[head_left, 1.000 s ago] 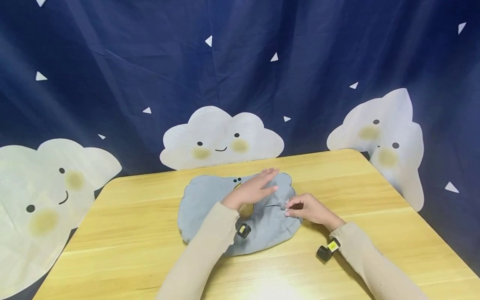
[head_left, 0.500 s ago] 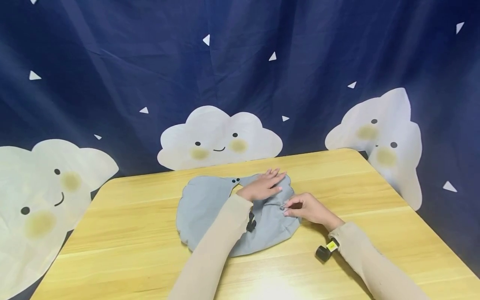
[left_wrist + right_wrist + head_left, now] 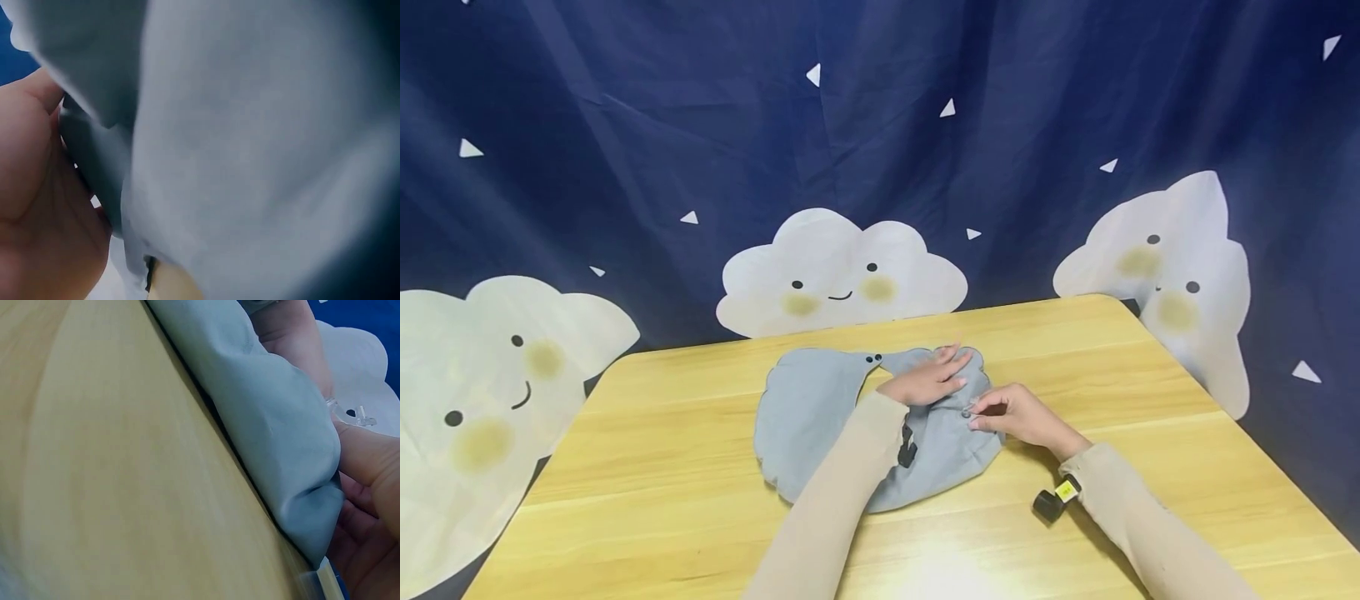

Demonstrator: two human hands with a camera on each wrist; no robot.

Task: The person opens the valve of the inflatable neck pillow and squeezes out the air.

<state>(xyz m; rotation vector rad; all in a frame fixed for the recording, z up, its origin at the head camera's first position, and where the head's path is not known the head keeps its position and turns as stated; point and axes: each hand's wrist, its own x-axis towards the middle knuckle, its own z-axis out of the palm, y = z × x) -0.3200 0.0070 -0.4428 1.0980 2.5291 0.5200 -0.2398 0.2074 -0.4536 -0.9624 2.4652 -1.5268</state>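
Note:
A grey inflatable neck pillow [image 3: 808, 417] lies on the table, partly puffed and creased on its right half. My left hand [image 3: 925, 382] rests on the far right part of the pillow, fingers spread and straight. At the pillow's right side my right hand [image 3: 1018, 417] pinches the clear air valve [image 3: 967, 412] between thumb and fingers. In the right wrist view the open clear valve [image 3: 353, 415] sticks up beside my thumb. Grey cloth fills most of the left wrist view, with the left palm [image 3: 44, 206] against it.
The pale wooden table [image 3: 647, 467] runs all round the pillow. Two black snaps [image 3: 874, 358] join the pillow's ends at the far side. A dark blue curtain [image 3: 880, 150] with white clouds hangs behind the table's back edge.
My left hand has shifted to the right and flattened onto the pillow, uncovering its central opening. The right hand keeps its pinch at the valve.

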